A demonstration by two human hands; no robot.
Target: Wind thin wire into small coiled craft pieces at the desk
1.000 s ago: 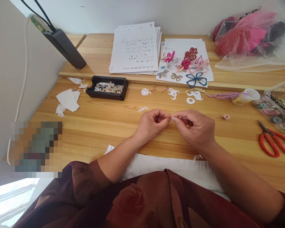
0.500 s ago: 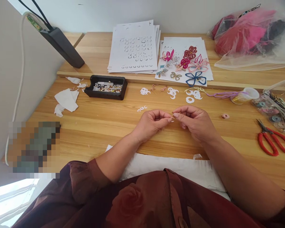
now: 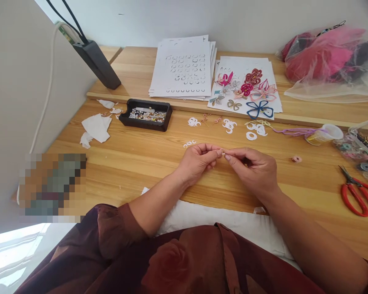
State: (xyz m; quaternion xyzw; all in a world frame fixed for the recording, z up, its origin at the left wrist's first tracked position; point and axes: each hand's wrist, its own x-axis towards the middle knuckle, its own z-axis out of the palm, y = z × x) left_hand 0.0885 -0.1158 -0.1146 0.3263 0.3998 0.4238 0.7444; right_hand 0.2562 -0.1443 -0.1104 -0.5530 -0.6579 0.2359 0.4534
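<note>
2 hands [image 3: 198, 161] [image 3: 253, 169], 1 pr scissors [image 3: 351, 200], 1 bead tray [image 3: 145, 125].

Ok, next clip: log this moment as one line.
left hand: pinches thin wire | right hand: pinches same wire | near: pink spool

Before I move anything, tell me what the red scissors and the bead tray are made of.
The scissors have glossy red handles, probably plastic, and grey blades, likely steel. The tray looks like matte moulded plastic, though painted wood is possible.

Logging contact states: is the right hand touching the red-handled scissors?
Apart. The head view shows the right hand near the middle of the wooden tabletop, with open wood between it and the red-handled scissors off to its right.
</note>
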